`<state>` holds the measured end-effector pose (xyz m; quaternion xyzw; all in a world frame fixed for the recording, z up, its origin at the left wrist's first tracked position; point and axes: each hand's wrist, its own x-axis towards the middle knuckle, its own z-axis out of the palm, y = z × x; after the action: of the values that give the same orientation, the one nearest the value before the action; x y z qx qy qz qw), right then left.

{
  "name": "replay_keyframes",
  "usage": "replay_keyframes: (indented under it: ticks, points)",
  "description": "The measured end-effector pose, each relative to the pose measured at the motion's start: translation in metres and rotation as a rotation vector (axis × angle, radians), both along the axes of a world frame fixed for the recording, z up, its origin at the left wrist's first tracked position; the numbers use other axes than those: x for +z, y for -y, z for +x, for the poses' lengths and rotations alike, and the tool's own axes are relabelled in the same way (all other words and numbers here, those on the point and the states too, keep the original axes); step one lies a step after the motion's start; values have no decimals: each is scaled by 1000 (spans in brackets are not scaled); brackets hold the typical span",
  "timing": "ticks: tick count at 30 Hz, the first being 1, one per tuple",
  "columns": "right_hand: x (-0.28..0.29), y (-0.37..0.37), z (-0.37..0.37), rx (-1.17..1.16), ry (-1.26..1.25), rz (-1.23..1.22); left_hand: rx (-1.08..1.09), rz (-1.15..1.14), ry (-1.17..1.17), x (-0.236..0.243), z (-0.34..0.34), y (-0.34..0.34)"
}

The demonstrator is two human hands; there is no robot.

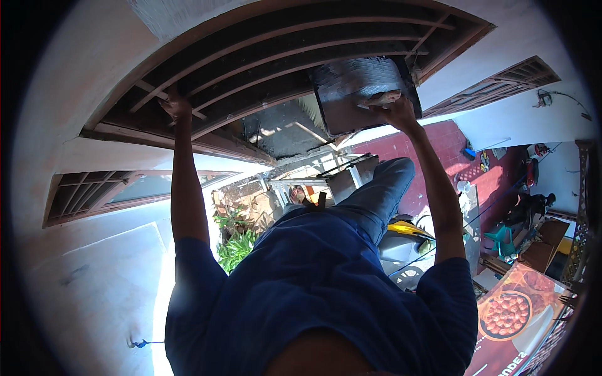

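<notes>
My left hand [177, 105] is raised to the brown slatted window grille [282, 37] at the top left, its fingers closed round a slat. My right hand [396, 113] grips a pale crumpled cloth [382, 97] against a dark-edged square pane [338, 88] streaked with grey, just below the grille's right part. What exactly the cloth is made of is too small to tell. Under the pane, my bent leg in jeans [376, 200] rests by a metal stepladder [332, 178].
Grilled side openings [495, 81] flank me in white walls [88, 269]. Far below are a red tiled floor [439, 144], green plants [238, 250], a yellow-and-grey scooter [404, 230], a blue line, stored items along the right wall and a banner picturing food [530, 301].
</notes>
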<state>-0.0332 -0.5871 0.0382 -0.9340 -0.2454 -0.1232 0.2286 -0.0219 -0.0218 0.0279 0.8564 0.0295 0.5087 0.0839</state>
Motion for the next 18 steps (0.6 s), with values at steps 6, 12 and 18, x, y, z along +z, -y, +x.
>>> replay_keyframes:
  ticks: [6,12,18]
  points:
    - [-3,0,-1,-48,-90,38,183,19,-227,0,-2,3]
    - [1,0,-9,-56,46,-137,53,-32,-70,-2,2,-3]
    - [45,-21,-43,-99,-166,758,-26,-32,26,6,-5,9]
